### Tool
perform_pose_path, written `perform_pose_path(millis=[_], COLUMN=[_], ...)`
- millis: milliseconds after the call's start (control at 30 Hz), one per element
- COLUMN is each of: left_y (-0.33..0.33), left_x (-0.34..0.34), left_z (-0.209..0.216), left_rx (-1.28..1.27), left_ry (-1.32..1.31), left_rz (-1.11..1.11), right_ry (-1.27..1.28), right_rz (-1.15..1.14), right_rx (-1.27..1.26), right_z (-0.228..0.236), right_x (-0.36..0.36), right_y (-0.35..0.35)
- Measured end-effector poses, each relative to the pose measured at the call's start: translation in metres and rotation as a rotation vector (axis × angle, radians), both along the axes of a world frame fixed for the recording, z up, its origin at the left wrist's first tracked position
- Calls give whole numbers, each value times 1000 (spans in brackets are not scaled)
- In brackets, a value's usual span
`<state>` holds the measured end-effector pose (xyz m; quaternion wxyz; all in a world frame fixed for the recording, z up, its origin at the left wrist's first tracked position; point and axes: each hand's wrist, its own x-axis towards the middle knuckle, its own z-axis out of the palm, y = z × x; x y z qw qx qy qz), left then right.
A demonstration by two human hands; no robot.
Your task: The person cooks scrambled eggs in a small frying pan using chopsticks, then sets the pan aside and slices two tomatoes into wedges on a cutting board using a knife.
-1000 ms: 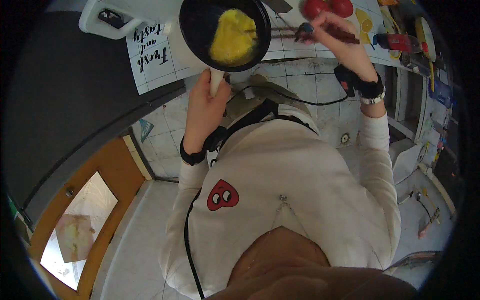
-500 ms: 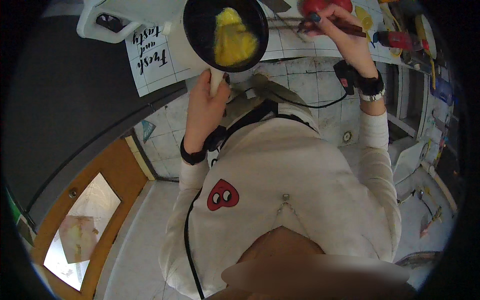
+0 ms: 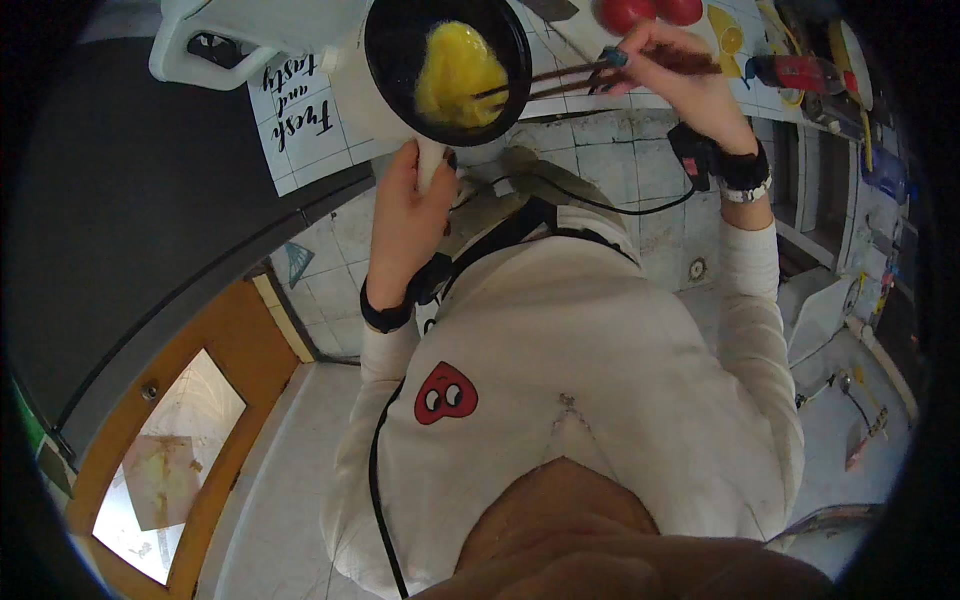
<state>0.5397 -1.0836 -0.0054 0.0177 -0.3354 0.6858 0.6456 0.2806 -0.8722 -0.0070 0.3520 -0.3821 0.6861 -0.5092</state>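
A round black frying pan (image 3: 392, 62) with a pale handle (image 3: 430, 163) sits at the top of the view. My left hand (image 3: 408, 205) is wrapped round that handle. Inside the pan lies a yellow egg (image 3: 458, 70), cooked into a soft, folded patch. My right hand (image 3: 672, 72) grips a pair of brown chopsticks (image 3: 565, 82). Their tips reach over the pan's right rim and touch the lower right part of the egg. What the pan rests on is mostly hidden beneath it.
Two red tomatoes (image 3: 628, 14) and lemon slices (image 3: 730, 38) lie beyond my right hand. A bottle of red liquid (image 3: 800, 74) lies further right. Left of the pan stands a white jug-like container with a handle (image 3: 215, 75). A black cable (image 3: 600, 208) hangs below the counter edge.
The chopsticks have swung left from above the counter into the pan, onto the egg. The egg patch has shifted and changed shape slightly. My left hand still holds the handle.
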Motion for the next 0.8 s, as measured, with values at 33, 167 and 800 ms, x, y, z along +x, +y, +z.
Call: perform_pose_path(millis=[33, 167, 800], left_y=[0, 0, 0], left_x=[0, -1, -6], left_z=[0, 0, -3], left_rx=[-6, -7, -6], left_ry=[-15, -3, -10], left_rz=[-14, -12, -7], right_ry=[70, 114, 84], right_rz=[-132, -39, -263], right_rx=[-58, -16, -44], right_z=[0, 3, 29], right_x=[-2, -4, 6], right_y=[0, 1, -15])
